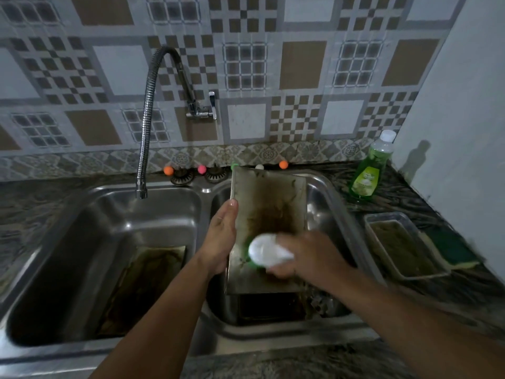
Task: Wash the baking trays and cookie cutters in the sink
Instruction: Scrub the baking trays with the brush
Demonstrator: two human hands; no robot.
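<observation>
A dirty metal baking tray [269, 203] with a brown stain stands tilted over the right basin of the double sink [207, 340]. My left hand [221, 236] grips its left edge. My right hand [308, 258], blurred, is shut on a white-handled scrub brush [266, 251] with green bristles, pressed against the tray's lower part. Another stained tray [142, 285] lies flat in the left basin. A greasy loaf tin [401, 244] sits on the counter at the right. Dark shapes lie under the held tray in the right basin; I cannot tell what they are.
A flexible tap [144, 127] hangs over the left basin. A green dish-soap bottle [371, 170] stands at the back right. A green-and-yellow sponge [451, 250] lies beside the loaf tin. Small coloured balls [201, 169] line the sink's back edge. A white wall closes the right side.
</observation>
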